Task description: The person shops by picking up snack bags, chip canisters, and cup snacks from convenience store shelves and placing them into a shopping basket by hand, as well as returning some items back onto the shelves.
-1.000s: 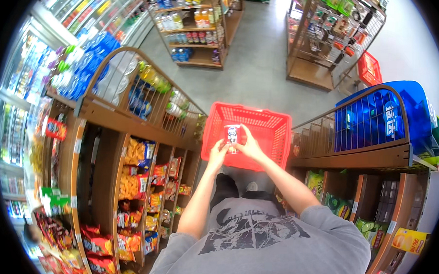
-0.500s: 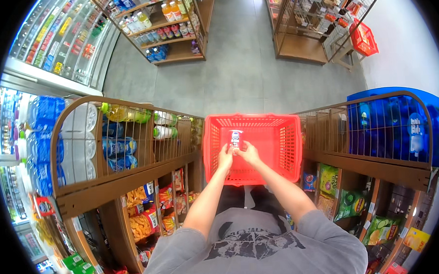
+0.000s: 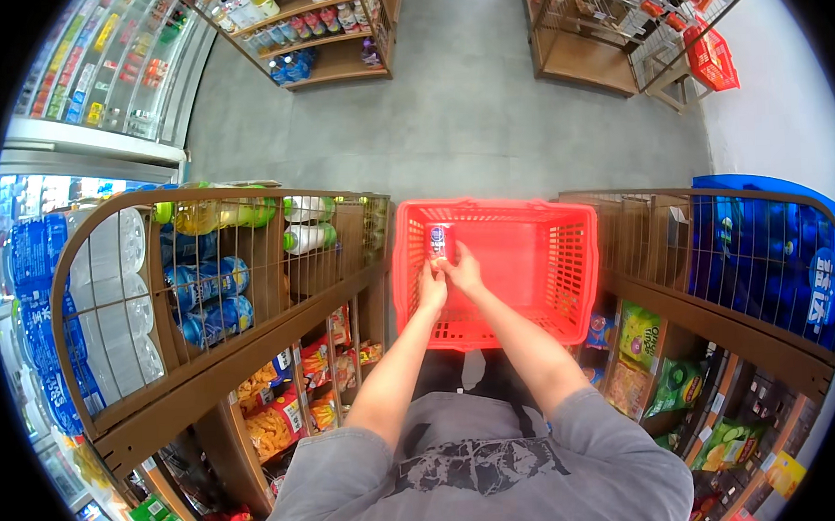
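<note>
A red plastic basket (image 3: 495, 327) with slotted sides is in front of me, between two racks. Over its left part, a small upright container (image 3: 437, 242) with a blue and white label, perhaps a can, is held by its lower end. My left hand (image 3: 431, 286) is closed around that end. Close on its other side is my right hand (image 3: 465, 270), thumb near the container's base and fingers stretched out with a gap between them and it. Nothing else shows inside the basket.
Wire-sided racks flank me: bottles (image 3: 205, 296) at left, snack bags (image 3: 274, 423) below, blue water packs (image 3: 762, 255) at right. Ahead stand a drinks shelf (image 3: 335, 70), another rack (image 3: 584, 62), and a red basket (image 3: 710, 57) on a stool by the wall. Refrigerated shelves (image 3: 102, 79) line the far left.
The far shelves have shifted up in the picture, and the red basket looks slightly larger. The container has moved slightly left and up; my right fingers have come away from its side.
</note>
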Available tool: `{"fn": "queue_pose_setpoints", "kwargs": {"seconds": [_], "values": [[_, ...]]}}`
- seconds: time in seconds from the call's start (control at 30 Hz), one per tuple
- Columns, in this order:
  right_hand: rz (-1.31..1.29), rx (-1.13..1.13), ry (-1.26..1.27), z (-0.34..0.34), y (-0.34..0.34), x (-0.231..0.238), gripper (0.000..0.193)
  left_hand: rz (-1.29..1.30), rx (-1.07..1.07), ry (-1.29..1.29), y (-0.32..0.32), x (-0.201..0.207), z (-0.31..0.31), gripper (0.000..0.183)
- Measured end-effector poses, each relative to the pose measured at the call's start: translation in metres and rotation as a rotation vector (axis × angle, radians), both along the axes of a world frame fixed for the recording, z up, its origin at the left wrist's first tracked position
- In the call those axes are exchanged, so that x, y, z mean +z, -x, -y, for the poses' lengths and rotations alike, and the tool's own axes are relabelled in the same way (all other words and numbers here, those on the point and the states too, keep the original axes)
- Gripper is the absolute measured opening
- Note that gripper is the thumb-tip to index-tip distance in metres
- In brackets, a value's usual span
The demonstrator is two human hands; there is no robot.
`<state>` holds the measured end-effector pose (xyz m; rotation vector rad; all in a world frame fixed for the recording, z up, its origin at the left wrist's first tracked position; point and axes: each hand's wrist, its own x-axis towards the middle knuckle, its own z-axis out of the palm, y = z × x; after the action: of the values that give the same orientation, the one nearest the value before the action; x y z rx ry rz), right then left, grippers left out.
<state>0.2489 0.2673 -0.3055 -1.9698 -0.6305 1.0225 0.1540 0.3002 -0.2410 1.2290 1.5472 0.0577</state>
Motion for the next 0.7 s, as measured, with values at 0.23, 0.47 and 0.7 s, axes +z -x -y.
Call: {"fn": "queue_pose_setpoints", "kwargs": {"seconds": [0.23,0.47,0.7], "values": [[0.355,0.166,0.057,0.016,0.005,0.021,0.099,0.209,-0.034,-0.062,0.033,-0.009,0.02,0.066],[0.195,0.417,0.013,0.106,-0.004,0.09,0.092,0.205,0.072,-0.016,0.046,0.037,0.053,0.05],[0.276,0.5,-0.164,0.14,-0.013,0.166,0.08,0.5,0.313,-0.327,0.05,0.096,0.085,0.028]]}}
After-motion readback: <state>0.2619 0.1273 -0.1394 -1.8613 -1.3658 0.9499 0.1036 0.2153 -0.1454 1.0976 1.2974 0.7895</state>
